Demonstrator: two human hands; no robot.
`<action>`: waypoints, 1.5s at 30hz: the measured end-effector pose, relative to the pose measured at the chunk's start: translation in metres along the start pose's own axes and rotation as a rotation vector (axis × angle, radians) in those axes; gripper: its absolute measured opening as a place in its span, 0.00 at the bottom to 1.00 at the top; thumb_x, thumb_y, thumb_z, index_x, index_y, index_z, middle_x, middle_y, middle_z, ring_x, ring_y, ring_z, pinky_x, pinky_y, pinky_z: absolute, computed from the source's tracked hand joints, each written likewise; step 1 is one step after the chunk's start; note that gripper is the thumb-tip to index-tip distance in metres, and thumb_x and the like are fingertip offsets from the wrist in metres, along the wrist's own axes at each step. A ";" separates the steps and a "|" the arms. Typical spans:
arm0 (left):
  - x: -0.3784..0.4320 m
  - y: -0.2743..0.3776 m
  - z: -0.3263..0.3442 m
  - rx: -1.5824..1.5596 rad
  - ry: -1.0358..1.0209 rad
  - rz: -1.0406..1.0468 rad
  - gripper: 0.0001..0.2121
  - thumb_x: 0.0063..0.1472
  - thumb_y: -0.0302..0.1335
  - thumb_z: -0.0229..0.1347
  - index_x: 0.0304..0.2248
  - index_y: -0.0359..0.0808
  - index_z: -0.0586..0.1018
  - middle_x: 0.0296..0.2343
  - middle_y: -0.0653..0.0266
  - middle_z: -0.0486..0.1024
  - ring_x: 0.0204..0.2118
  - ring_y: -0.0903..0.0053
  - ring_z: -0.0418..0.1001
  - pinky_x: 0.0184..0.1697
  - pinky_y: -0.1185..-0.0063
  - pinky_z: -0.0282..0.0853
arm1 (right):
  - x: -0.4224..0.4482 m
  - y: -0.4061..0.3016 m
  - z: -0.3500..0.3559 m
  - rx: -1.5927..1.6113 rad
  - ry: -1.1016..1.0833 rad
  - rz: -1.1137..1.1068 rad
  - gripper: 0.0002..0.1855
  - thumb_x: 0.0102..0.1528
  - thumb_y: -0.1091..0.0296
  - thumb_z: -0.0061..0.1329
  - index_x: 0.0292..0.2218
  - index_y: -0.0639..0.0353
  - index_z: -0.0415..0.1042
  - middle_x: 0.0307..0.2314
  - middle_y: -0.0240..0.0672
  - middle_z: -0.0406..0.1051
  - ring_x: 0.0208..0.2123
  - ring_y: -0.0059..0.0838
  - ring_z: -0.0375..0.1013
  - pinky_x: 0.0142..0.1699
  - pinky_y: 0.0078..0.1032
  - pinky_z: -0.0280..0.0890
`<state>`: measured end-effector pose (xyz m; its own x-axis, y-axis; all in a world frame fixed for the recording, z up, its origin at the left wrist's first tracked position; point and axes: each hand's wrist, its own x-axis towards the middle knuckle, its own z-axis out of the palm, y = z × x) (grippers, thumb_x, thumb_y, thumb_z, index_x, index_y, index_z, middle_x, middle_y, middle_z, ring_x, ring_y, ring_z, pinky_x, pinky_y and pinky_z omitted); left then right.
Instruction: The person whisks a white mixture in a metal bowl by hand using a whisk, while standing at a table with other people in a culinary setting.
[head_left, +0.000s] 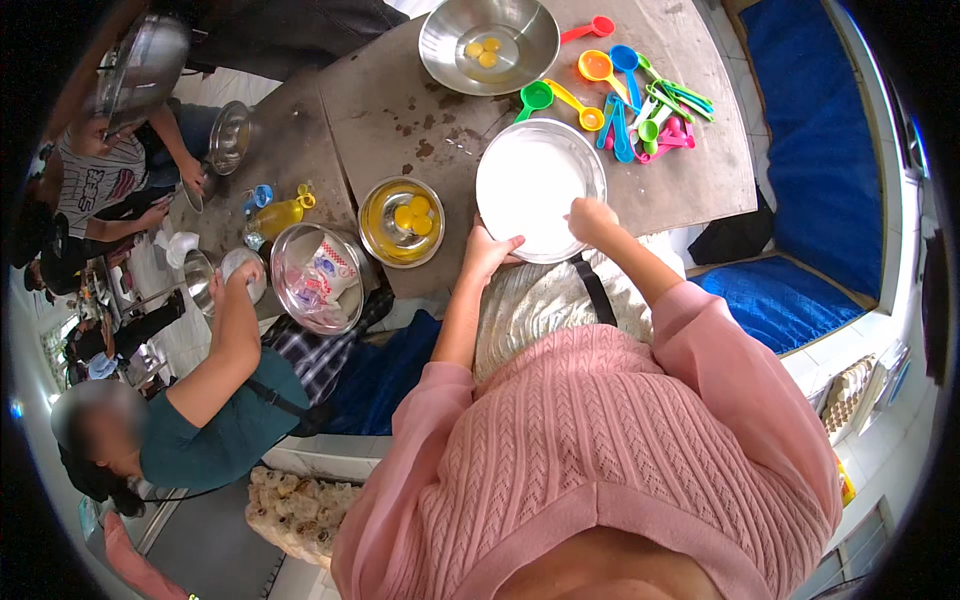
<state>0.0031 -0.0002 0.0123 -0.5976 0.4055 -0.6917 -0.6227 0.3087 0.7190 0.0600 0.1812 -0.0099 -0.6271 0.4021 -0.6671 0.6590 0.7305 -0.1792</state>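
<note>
A round metal bowl of white powder (530, 187) stands at the near table edge before me. My left hand (491, 249) grips its left rim, thumb on top. My right hand (592, 223) is closed at the bowl's near right side, over the powder; whether it holds something is hidden. Left of this bowl stands a smaller metal bowl with egg yolks in yellow liquid (412, 216). Beyond is a large metal bowl with several yolks (488, 52). Colourful plastic measuring spoons (652, 124) lie in a heap to the right, beside a green measuring cup (536, 96) and an orange one (596, 66).
On the left a metal bowl holds plastic packets (330, 274), near a bottle of yellow oil (276, 219). A co-worker in a dark green top (225, 435) handles small bowls there. More people are at the far left. Blue-covered bench seating (817, 150) lies right. Wet spots mark the wooden table (390, 97).
</note>
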 end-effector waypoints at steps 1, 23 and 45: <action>0.002 -0.002 -0.001 0.001 0.001 -0.002 0.20 0.44 0.17 0.53 0.39 0.27 0.64 0.32 0.54 0.68 0.30 0.70 0.71 0.23 0.78 0.72 | 0.003 0.006 0.002 0.003 -0.159 -0.261 0.15 0.47 0.57 0.42 0.27 0.60 0.71 0.23 0.41 0.70 0.29 0.38 0.69 0.34 0.32 0.63; 0.004 -0.010 -0.003 -0.037 0.009 -0.056 0.17 0.44 0.16 0.53 0.37 0.28 0.67 0.30 0.58 0.70 0.29 0.74 0.71 0.25 0.79 0.72 | -0.012 -0.032 0.007 0.453 0.023 -0.399 0.11 0.45 0.62 0.43 0.27 0.58 0.72 0.21 0.44 0.69 0.25 0.41 0.68 0.32 0.30 0.62; 0.005 -0.004 -0.006 -0.011 -0.109 -0.021 0.20 0.44 0.16 0.52 0.39 0.26 0.63 0.32 0.54 0.68 0.31 0.69 0.71 0.25 0.78 0.73 | -0.002 -0.005 -0.012 0.121 0.214 -0.195 0.10 0.47 0.61 0.39 0.23 0.53 0.70 0.21 0.40 0.69 0.26 0.37 0.70 0.30 0.34 0.64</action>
<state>-0.0001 -0.0047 0.0053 -0.5261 0.4908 -0.6945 -0.6405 0.3086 0.7033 0.0532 0.1829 0.0009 -0.8112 0.3776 -0.4465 0.5545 0.7391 -0.3824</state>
